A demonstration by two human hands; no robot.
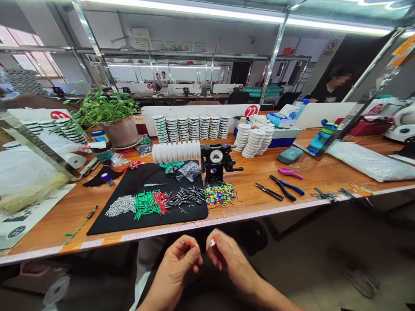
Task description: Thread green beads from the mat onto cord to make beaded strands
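Note:
My left hand pinches a thin red-and-green piece between thumb and fingers. A small white-and-red piece sits in the fingertips of my right hand, close beside it. Both hands are below the front edge of the wooden table and touch nothing on it. On the black mat lie silver beads, green tubes, red tubes and black tubes. Multicoloured beads are heaped at the mat's far right corner.
A hand-cranked winder with a dial stands behind the mat beside a white spool. Stacks of white coils and a potted plant are further back. Blue-handled pliers lie right. A seated co-worker is at the back right.

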